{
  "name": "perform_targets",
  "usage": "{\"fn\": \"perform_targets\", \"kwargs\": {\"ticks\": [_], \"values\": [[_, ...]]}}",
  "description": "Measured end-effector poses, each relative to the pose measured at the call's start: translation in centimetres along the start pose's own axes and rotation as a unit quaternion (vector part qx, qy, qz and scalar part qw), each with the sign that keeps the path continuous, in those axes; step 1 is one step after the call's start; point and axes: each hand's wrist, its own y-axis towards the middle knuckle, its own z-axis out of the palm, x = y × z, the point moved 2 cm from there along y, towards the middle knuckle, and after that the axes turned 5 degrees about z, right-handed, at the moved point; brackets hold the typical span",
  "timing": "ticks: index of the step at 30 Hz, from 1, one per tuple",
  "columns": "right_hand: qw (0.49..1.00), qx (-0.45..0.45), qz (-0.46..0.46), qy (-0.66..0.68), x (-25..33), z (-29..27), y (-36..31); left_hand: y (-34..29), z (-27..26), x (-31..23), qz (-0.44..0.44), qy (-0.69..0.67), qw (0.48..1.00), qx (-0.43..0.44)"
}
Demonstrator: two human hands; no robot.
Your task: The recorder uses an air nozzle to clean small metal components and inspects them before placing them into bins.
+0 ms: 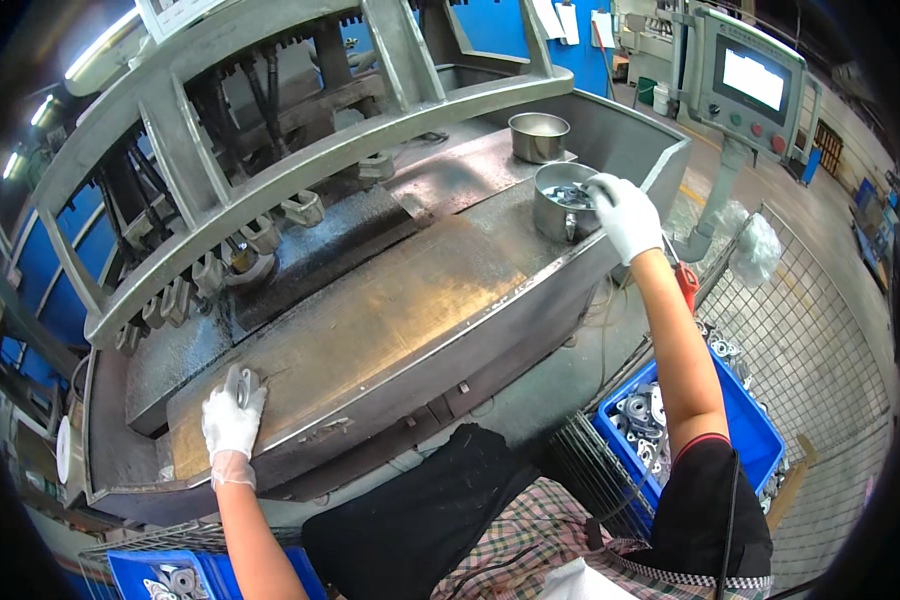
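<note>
We are holding 1 metal part (243, 391) in our left hand (232, 422) at lower left, while our right hand (625, 218), its fingers' hold unclear, is hovering by the nearer upper-right pot (551, 219), where pieces (567, 196) are apparently remaining.

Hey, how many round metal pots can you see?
2: the near pot, by the right hand, and the far pot, just beyond it. Others could be hidden.

front pot (554, 217): on bench (370, 310), right end | parts (568, 196): seemingly inside | rear pot (538, 147): behind | bin (760, 436): near side, right
</note>
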Motion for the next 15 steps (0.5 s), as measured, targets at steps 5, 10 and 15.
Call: {"fn": "perform_targets", "kwargs": {"ticks": [5,10,15], "values": [[0.972,0.037,0.122,0.196,0.2,-1.0,2.2,-0.1,0.8,0.9,-0.018,-0.019,1.0,0.004],[0.981,0.128,0.127,0.074,-1.3,0.5,3.1,0.0,0.9,0.9,-0.025,-0.039,0.999,0.002],[0.967,0.079,0.147,0.191,0.3,-1.6,3.1,0.1,0.9,1.2,-0.019,-0.048,0.999,-0.005]]}}
